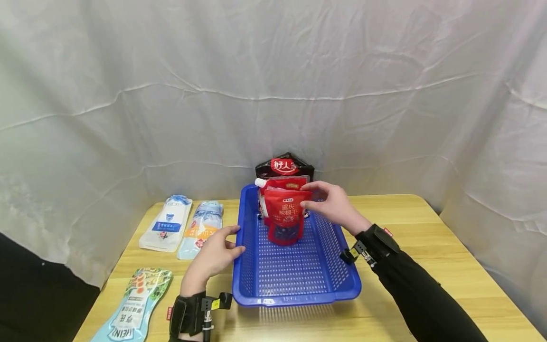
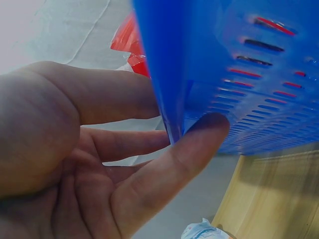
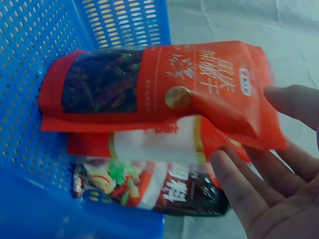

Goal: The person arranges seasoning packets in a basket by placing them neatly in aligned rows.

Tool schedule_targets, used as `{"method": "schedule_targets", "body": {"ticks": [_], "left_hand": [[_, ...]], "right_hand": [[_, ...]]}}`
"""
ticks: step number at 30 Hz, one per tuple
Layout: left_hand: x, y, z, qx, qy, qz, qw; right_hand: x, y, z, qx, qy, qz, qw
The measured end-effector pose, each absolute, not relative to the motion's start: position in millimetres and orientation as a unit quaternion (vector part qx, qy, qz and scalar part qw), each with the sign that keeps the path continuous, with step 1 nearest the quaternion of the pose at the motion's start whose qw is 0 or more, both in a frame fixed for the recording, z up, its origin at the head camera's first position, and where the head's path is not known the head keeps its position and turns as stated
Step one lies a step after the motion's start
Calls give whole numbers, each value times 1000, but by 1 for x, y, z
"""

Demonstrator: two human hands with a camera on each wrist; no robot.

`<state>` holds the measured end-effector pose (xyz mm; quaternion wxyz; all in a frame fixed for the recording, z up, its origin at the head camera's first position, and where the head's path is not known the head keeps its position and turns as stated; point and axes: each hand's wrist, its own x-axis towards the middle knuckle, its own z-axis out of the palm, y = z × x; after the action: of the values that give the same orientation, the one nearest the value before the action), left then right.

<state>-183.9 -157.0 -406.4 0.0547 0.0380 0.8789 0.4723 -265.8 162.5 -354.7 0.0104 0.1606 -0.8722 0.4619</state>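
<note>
A blue perforated basket (image 1: 295,300) sits on the table. My left hand (image 1: 215,254) grips its left rim; in the left wrist view the rim (image 2: 167,74) runs between thumb and fingers. Inside the basket, a red pouch of dried chilies (image 1: 285,209) stands upright at the front of a row. My right hand (image 1: 331,202) pinches that pouch near its top right edge, with the thumb (image 3: 294,102) on its printed face. Behind it stand a red pouch with a white spout cap (image 1: 260,182) and a black seasoning packet (image 1: 284,166), both partly hidden.
Left of the basket, a white-and-blue pouch (image 1: 167,225) and a blue-and-orange pouch (image 1: 202,225) lie flat. Nearer me lies a pale blue Heinz pouch (image 1: 134,304). A grey-white curtain (image 1: 273,57) hangs behind the wooden table (image 1: 410,228).
</note>
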Motion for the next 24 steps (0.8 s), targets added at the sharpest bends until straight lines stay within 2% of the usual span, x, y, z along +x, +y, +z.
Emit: {"method": "schedule_targets", "body": {"ticks": [9,24], "left_hand": [[-183,-158,-406,33,878,473,60],[-183,-158,-405,33,875,480,63]], "right_hand": [[-245,200,-366,123,-871,473,53],[-233,222,-416,56,-838,542,20]]}}
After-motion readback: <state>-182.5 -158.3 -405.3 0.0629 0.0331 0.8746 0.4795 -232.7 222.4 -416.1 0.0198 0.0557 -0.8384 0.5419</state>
